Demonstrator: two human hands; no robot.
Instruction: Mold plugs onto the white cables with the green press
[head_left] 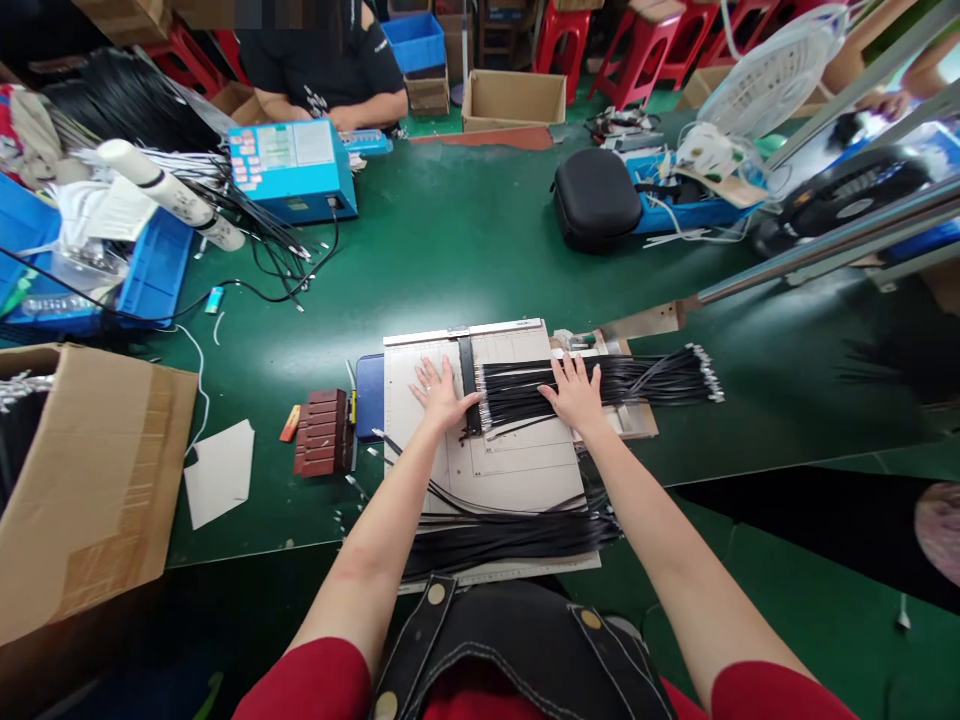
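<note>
A row of black cables (pixel 517 395) lies side by side on a pale cutting board (pixel 517 460), their left ends lined up along a black bar (pixel 469 385). My left hand (pixel 441 395) rests on the board just left of the bar, fingers spread, thumb reaching to the bar. Flat on top of the cables lies my right hand (pixel 576 393), its fingers apart. The cables run right, past the board, to silvery connector ends (pixel 709 372). Closer to my body, a second bundle of black cables (pixel 502 540) crosses the board's lower part.
Left of the board sit a brown slotted block (pixel 321 432) and a cardboard box (pixel 97 480). A blue machine (pixel 292 170) stands at the back left, a black case (pixel 596 198) at the back right. A metal arm (pixel 652 320) projects beyond the cables. Another person (pixel 322 70) sits opposite.
</note>
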